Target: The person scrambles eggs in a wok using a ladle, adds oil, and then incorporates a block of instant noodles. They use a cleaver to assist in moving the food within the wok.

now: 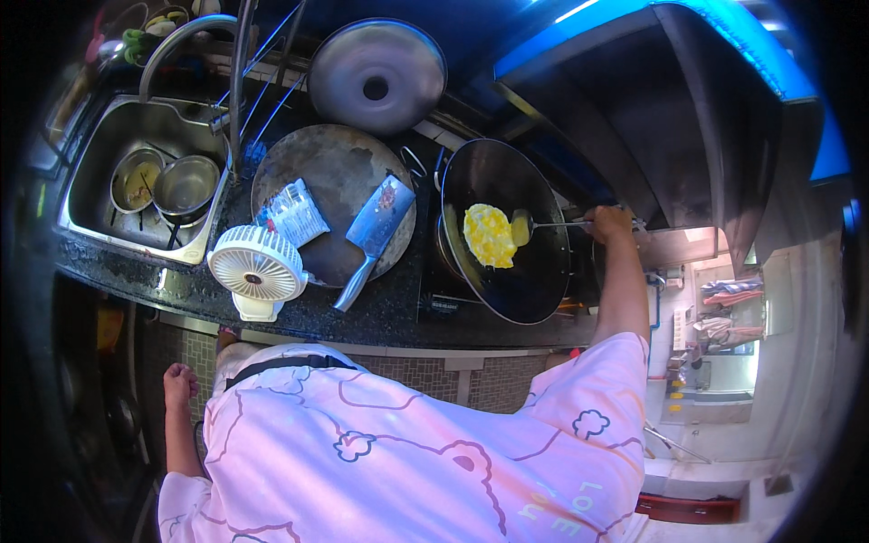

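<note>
My right hand (610, 225) grips the handle of a metal spatula (553, 224) above the right side of a dark wok (502, 295). The spatula's blade touches the right edge of a yellow-and-white fried egg (490, 235) lying in the wok. The wok sits on a stove, tilted in the picture. Down at my side, my left hand (180, 384) hangs with its fingers curled, and nothing shows in it.
Left of the wok, a cleaver (381, 220) and a plastic packet (297, 212) lie on a round chopping board (326, 153). A white fan (256, 268) stands at the counter's edge. The sink (88, 176) contains metal pans (186, 183). A large lid (377, 58) leans behind.
</note>
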A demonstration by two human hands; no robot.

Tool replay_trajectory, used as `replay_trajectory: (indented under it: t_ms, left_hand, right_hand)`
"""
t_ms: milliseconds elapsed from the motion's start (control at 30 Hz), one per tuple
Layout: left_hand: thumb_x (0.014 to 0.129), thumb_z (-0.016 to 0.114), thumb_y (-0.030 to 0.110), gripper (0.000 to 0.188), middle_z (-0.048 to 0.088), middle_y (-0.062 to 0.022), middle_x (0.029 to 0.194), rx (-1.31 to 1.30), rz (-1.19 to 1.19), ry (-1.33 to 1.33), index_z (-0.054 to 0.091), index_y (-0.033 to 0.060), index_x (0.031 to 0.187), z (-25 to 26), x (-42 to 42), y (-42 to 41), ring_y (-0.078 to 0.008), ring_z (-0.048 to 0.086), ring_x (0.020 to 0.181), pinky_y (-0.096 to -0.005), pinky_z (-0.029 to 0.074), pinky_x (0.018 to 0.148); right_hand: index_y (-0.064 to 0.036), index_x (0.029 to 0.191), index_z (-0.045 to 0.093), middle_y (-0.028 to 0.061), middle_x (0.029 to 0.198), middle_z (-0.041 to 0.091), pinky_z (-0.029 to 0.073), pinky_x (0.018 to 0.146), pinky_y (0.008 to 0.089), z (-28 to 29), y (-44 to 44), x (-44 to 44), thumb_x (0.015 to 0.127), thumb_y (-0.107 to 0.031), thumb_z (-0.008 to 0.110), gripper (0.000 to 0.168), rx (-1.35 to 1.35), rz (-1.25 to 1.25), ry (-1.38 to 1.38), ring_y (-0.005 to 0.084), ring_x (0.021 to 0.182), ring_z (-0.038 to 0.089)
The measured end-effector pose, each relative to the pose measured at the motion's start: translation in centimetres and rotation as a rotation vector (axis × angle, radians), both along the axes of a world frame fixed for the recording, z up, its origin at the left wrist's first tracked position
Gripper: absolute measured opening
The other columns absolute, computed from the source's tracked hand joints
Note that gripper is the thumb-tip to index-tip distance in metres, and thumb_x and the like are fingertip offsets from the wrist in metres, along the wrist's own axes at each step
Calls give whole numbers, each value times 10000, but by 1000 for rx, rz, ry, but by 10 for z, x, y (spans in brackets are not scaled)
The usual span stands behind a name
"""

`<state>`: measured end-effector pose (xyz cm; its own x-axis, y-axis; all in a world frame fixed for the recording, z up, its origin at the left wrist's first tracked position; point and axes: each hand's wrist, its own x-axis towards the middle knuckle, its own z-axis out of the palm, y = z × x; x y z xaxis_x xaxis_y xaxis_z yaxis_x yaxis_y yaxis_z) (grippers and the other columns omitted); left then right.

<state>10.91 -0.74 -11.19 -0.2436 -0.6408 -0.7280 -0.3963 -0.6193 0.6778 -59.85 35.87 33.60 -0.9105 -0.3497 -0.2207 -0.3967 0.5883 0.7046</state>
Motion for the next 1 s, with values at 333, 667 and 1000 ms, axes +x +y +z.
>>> replay_trajectory:
  t_ms: [333, 667, 1000]
  left_hand:
    - [857, 503, 73, 62, 496, -24, 587, 48, 6, 52, 507, 80, 795, 1, -2, -14, -101, 443, 409, -230, 323, 351]
    - [840, 518, 83, 74, 503, -31, 580, -24, -72, 91, 512, 81, 766, -36, -2, -42, -121, 463, 395, -255, 354, 337]
    - [842, 523, 83, 67, 514, -44, 586, 55, -49, 139, 526, 68, 777, -44, -1, -56, -116, 450, 389, -246, 353, 340]
  right_hand:
    - [-302, 959, 718, 15, 1024, 645, 361, 928, 409, -9, 3, 9, 760, -305, 685, 201, -13, 209, 192, 207, 1030, 584]
    - [-265, 927, 724, 53, 920, 634, 390, 862, 392, -1, 10, 38, 724, -229, 684, 210, -80, 367, 264, 218, 962, 609]
    - [-260, 1006, 710, 85, 1044, 656, 383, 897, 407, 2, -14, 57, 779, -246, 672, 231, -76, 166, 121, 259, 1005, 612]
